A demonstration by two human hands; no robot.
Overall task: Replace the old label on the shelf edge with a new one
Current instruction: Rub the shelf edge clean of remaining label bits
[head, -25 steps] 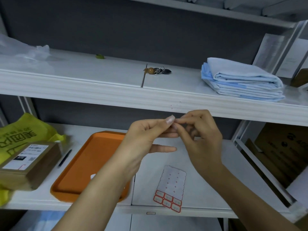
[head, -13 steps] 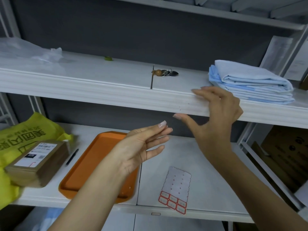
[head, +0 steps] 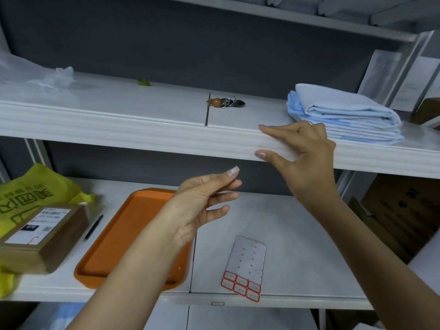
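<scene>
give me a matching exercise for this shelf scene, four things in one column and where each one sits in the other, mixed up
Things
1 orange tray
2 folded blue cloth
3 label sheet
4 keyring

Places
a upper shelf, right end
b lower shelf, right half
c upper shelf, by the seam
d lower shelf, beside the pen

Pairs: 1-d, 2-a, 3-b, 4-c

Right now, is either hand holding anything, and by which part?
Nothing is gripped. The right hand spans the upper shelf edge with straight fingers, thumb at its lower lip; the left hand hovers, apparently empty.
</scene>
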